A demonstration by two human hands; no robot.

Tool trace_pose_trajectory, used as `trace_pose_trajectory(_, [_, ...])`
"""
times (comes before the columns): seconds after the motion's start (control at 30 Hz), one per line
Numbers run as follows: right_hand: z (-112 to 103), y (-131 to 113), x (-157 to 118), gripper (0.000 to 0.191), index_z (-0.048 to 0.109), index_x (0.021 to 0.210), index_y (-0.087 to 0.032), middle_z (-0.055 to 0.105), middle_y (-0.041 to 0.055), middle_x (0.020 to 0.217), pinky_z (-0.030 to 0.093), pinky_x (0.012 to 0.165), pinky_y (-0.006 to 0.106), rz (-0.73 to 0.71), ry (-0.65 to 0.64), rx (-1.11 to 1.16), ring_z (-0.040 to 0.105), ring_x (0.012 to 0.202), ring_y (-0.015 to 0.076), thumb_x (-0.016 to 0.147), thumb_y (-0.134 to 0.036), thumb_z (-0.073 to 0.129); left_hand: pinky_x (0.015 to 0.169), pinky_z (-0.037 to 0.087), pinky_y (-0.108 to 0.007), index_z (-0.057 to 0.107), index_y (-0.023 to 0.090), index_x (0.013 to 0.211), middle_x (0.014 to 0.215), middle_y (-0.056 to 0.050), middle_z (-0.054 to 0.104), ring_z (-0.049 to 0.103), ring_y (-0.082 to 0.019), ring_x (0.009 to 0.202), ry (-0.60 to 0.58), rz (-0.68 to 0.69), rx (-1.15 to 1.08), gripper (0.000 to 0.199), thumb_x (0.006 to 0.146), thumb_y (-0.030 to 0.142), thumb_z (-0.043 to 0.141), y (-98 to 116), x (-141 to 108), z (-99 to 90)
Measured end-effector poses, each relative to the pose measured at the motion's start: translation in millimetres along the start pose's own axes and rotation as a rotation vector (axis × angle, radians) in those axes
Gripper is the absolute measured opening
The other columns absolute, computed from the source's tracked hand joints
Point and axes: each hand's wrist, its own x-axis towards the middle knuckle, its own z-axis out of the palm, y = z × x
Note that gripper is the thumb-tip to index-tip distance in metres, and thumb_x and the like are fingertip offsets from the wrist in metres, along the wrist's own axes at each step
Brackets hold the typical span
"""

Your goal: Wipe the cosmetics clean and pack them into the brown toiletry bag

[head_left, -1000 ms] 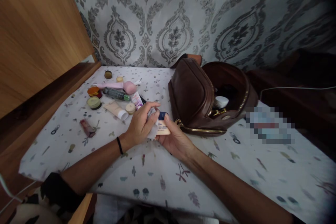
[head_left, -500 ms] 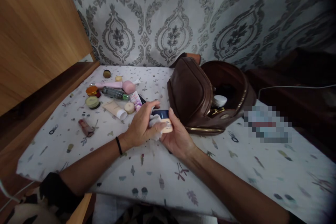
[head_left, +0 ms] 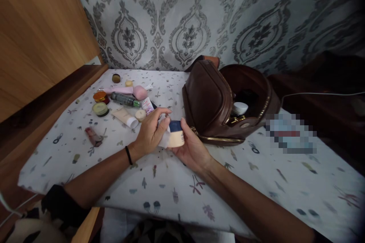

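Turned since the earlier frame, showing less print on the cream-coloured round jar with dark-blue lid (head_left: 176, 137), at frame centre. Gripped at right by the right hand (head_left: 195, 152); touched at left by the crumpled white cloth (head_left: 163, 141) held in the left hand (head_left: 150, 131). Followed beyond, right of centre, by the open brown leather bag (head_left: 205, 97).

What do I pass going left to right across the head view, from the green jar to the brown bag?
Green jar, beige tube, left hand, blue-lidded jar, brown bag.
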Motion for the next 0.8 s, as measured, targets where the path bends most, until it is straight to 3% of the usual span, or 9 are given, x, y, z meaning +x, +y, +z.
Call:
trace_pose_trajectory(0.17, [-2.2,-0.6,3.0,0.040,0.067,0.096,-0.019,0.073,0.0026,0.074,0.057,0.057,0.028,0.041,0.023,-0.027,0.070,0.069,0.0181,0.095,-0.056,0.054,0.074,0.045,-0.031,0.057,0.018,0.111,0.086,-0.003,0.063,0.060,-0.018,0.077,-0.014,-0.101,-0.038,0.036,0.103,0.046,0.035,-1.8,-0.3,1.9])
trace_pose_trajectory(0.3, [-1.9,-0.7,2.9,0.047,0.067,0.091,-0.019,0.073,0.0027,0.073,0.058,0.058,0.028,-0.001,0.011,0.000,0.071,0.071,0.0185,0.092,-0.064,0.054,0.088,0.045,-0.036,0.052,0.018,0.121,0.106,-0.009,0.064,0.060,-0.022,0.096,-0.053,-0.038,-0.027,0.039,0.102,0.048,0.038,-2.9,-1.0,2.5])
trace_pose_trajectory(0.4, [0.5,-0.4,-0.4,0.039,0.068,0.093,-0.020,0.073,0.0012,0.078,0.059,0.066,0.027,-0.082,-0.032,0.021,0.071,0.077,0.0177,0.083,-0.057,0.071,0.097,0.043,-0.041,0.046,0.017,0.130,0.119,-0.013,0.060,0.057,-0.026,0.111,-0.110,0.021,-0.039,0.050,0.098,0.056,0.045,-4.7,-1.5,2.0])
trace_pose_trajectory(0.57, [2.8,-1.4,-3.6,0.038,0.069,0.096,-0.020,0.074,0.0005,0.082,0.058,0.071,0.026,-0.077,-0.034,0.017,0.071,0.084,0.0181,0.077,-0.052,0.079,0.098,0.044,-0.043,0.043,0.018,0.135,0.125,-0.015,0.057,0.056,-0.029,0.114,-0.159,0.166,-0.046,0.069,0.087,0.066,0.057,-6.4,-2.5,2.0])
trace_pose_trajectory(0.8, [6.3,-4.2,-1.6,0.031,0.067,0.086,-0.021,0.068,-0.0036,0.067,0.052,0.057,0.021,-0.022,0.064,0.071,0.065,0.060,0.0117,0.096,-0.048,0.058,0.090,0.047,-0.037,0.055,0.018,0.118,0.108,-0.010,0.065,0.061,-0.022,0.100,-0.077,0.093,-0.019,0.036,0.103,0.046,0.039,1.2,-2.0,1.8])
